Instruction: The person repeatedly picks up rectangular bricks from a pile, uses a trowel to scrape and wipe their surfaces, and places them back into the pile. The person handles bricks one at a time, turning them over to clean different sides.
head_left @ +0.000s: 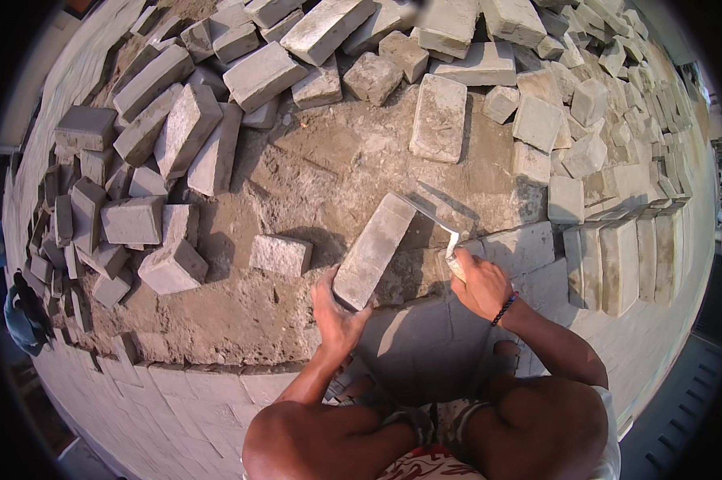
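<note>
My left hand (pixel 337 318) grips the near end of a long grey paving brick (pixel 375 250). The brick is held tilted over sandy ground, its far end pointing forward and right. In my right hand (pixel 484 286) is a trowel (pixel 455 242), fingers wrapped round its pale handle. Its thin blade appears nearly edge-on and reaches to the brick's far end; whether they touch I cannot tell. A shorter brick piece (pixel 281 254) lies on the soil left of the held brick. Farther off, a whole paving brick (pixel 439 118) rests flat.
Loose bricks (pixel 261 76) are heaped along the far side and the left. More bricks (pixel 619 264) stand in a row at the right. Laid paving (pixel 193 392) borders the bare sand (pixel 297 184) on the near side, around my bent legs.
</note>
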Demonstrator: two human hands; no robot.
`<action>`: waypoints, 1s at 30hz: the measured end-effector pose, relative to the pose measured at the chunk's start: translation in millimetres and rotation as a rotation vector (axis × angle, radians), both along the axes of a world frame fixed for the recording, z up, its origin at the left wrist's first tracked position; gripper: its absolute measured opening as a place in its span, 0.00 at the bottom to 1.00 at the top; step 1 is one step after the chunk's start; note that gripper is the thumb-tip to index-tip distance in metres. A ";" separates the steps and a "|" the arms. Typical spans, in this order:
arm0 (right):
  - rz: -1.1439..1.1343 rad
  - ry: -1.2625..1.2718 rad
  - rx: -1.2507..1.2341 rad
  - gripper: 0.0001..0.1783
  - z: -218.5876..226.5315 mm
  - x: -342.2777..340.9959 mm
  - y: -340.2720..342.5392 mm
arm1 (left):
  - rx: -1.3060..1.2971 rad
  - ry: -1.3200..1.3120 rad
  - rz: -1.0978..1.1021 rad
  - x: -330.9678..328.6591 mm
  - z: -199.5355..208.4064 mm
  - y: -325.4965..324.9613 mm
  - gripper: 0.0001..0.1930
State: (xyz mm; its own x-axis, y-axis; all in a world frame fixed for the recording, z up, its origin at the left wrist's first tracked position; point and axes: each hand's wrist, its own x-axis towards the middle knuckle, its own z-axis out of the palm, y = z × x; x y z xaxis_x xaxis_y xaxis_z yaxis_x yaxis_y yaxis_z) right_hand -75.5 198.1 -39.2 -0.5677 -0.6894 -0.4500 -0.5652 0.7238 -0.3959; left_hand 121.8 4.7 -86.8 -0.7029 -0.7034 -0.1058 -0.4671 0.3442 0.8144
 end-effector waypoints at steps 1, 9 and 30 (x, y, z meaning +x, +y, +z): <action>0.082 -0.038 -0.013 0.23 13.5 11.7 -1.9 | 0.009 -0.011 -0.001 3.1 -0.6 0.3 0.41; 0.042 0.024 0.010 0.20 -17.8 -14.0 10.1 | -0.043 -0.245 -0.155 22.9 -21.2 9.9 0.46; -0.136 -0.202 -0.271 0.24 83.6 -11.2 15.9 | 0.061 -0.102 -0.190 -62.0 61.4 -33.2 0.48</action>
State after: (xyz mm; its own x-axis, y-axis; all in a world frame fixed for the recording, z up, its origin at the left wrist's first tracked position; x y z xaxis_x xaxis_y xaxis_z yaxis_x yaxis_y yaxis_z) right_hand -86.7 214.0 44.5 -0.5807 -0.7232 -0.3739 -0.3620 0.6407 -0.6771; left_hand 59.8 -28.6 -25.4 -0.8058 -0.5492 -0.2214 -0.4796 0.3860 0.7880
